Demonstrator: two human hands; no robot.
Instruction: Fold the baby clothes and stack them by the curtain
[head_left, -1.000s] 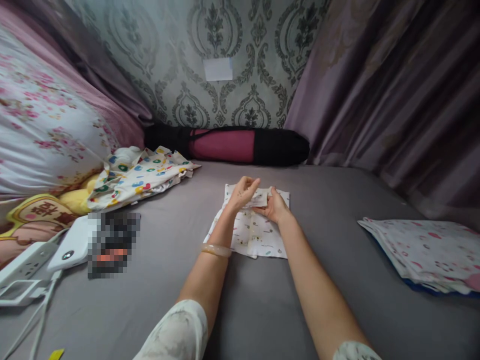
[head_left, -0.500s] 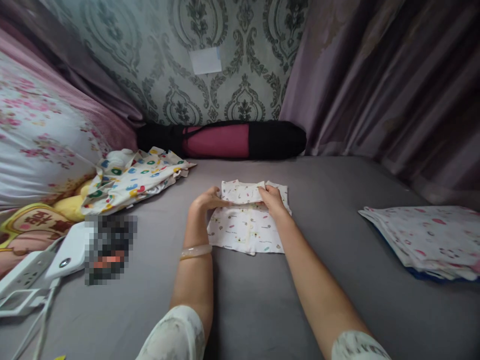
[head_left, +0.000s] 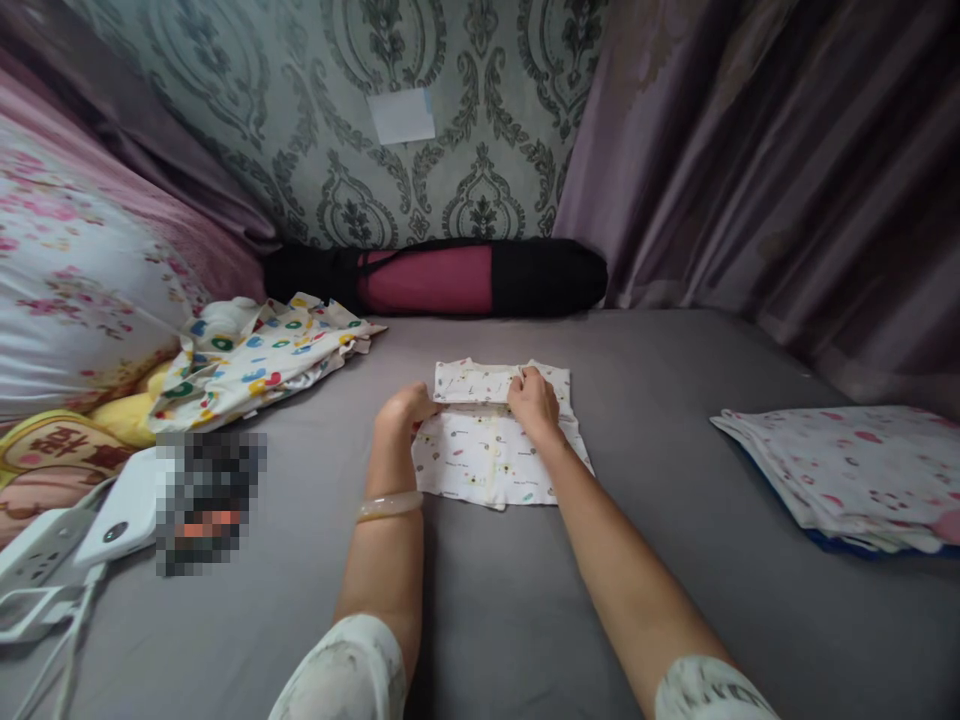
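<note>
A small white buttoned shirt (head_left: 469, 455) with a tiny coloured print lies flat on the grey bed sheet (head_left: 495, 590). One sleeve is folded across its upper part as a band. At the left end of that band my left hand (head_left: 407, 405) is closed on the edge of the cloth, its fingertips partly hidden. My right hand (head_left: 534, 398) rests over the shirt's upper right, fingers curled and pinching the end of the folded sleeve. A pale bangle (head_left: 390, 505) circles my left wrist.
Folded printed clothes (head_left: 847, 470) are stacked at the right. On the left are a crumpled patterned garment (head_left: 262, 360), a floral pillow (head_left: 75, 270), a white power strip (head_left: 45, 550) with cables, and a blurred-out object (head_left: 210, 500). A black and maroon bag (head_left: 435, 280) lies along the wall.
The folded sleeve has come down flatter on the shirt. My right hand has curled and turned more over the cloth. The whole view has shifted slightly.
</note>
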